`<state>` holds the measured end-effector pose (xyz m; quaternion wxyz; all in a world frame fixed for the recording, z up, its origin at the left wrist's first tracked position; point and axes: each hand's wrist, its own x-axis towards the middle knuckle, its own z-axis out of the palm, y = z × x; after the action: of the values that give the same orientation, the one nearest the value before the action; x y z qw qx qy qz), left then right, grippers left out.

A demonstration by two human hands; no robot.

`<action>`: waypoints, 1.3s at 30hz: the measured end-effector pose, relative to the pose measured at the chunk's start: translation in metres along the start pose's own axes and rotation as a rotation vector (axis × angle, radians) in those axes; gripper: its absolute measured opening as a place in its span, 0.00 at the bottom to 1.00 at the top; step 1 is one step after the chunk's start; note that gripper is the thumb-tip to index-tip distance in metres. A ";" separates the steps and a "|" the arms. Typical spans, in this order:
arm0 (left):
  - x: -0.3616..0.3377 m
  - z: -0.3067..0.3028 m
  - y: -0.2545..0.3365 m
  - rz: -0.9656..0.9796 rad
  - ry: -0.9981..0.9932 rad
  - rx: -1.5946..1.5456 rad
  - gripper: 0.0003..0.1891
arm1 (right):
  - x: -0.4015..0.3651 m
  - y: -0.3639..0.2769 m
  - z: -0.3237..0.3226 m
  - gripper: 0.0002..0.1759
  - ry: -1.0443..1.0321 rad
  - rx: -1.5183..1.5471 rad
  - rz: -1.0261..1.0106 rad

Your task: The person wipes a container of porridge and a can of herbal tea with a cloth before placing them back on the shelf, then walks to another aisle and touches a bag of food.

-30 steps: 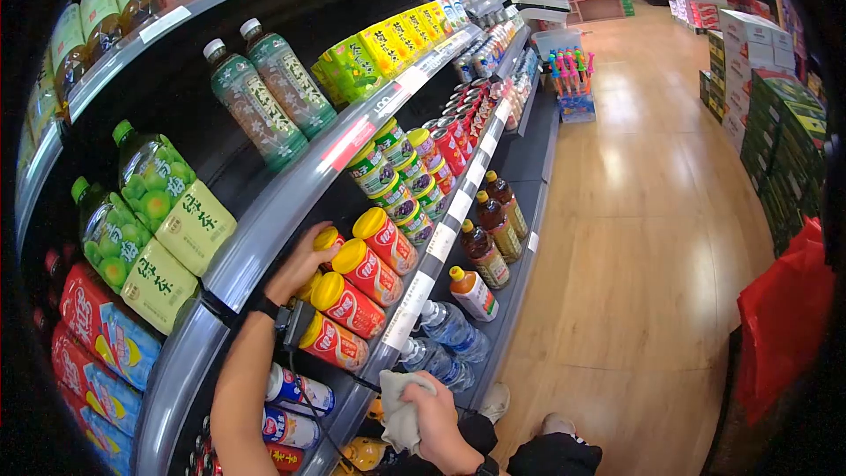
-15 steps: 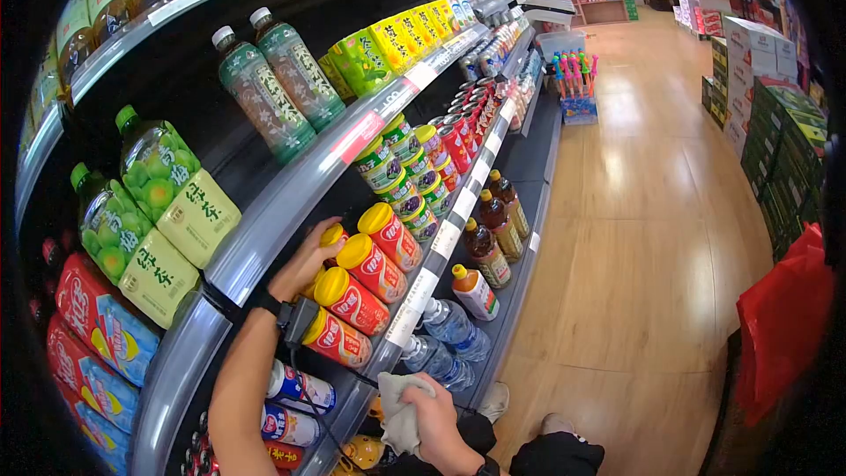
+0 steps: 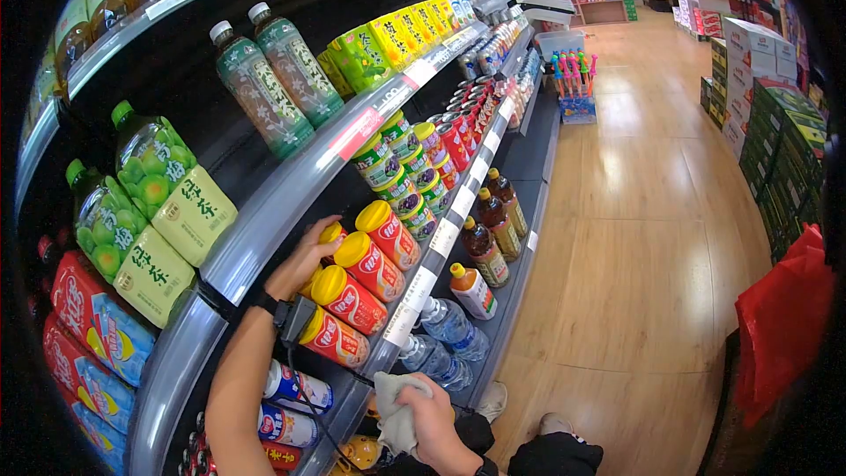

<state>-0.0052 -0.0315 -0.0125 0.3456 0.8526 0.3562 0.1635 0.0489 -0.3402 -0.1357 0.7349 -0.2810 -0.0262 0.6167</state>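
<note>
My left hand [image 3: 306, 257] reaches over the shelf edge, behind the front row of red cans with yellow lids. Its fingers curl against a yellow-lidded can [image 3: 332, 234] at the back; part of the grip is hidden. In front stand several similar cans, among them a red can [image 3: 350, 298] beside my wrist. My right hand [image 3: 434, 419] is closed around a crumpled grey cloth [image 3: 397, 410], low in front of the shelf. A dark cable hangs from the device on my left wrist.
Small tins [image 3: 379, 161] are stacked beyond the cans. Water bottles [image 3: 454, 328] and dark bottles [image 3: 485, 251] line the lower shelf. Green tea bottles [image 3: 181, 185] stand on the shelf above. Across the wooden floor [image 3: 617, 282] are stacked boxes [image 3: 784, 141] and a red bag [image 3: 780, 326].
The view has shifted very slightly. My left hand stays at the back can, and my right hand keeps the cloth, which sits marginally further left.
</note>
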 end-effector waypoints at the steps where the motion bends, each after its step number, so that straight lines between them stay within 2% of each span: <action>1: 0.001 0.000 -0.001 0.000 0.000 -0.002 0.28 | 0.000 0.000 -0.001 0.09 0.002 -0.001 0.000; 4: 0.002 -0.003 -0.006 -0.007 -0.003 -0.007 0.28 | 0.000 0.000 -0.002 0.09 0.002 -0.001 -0.019; 6: 0.006 -0.005 -0.011 0.032 0.008 0.122 0.30 | -0.001 -0.004 0.000 0.08 0.010 0.017 0.002; 14: 0.010 -0.005 -0.018 0.017 -0.006 0.032 0.30 | 0.000 -0.005 -0.003 0.06 0.015 0.018 -0.024; 22: 0.001 0.002 0.003 -0.052 0.017 -0.043 0.26 | -0.003 -0.009 -0.002 0.06 0.002 0.015 -0.017; 39: -0.003 0.003 0.020 -0.046 0.027 0.076 0.25 | -0.003 -0.012 -0.004 0.08 -0.010 0.062 0.009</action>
<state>0.0039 -0.0454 -0.0008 0.3120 0.8544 0.3862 0.1535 0.0601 -0.3458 -0.1329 0.7403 -0.2548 -0.0095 0.6220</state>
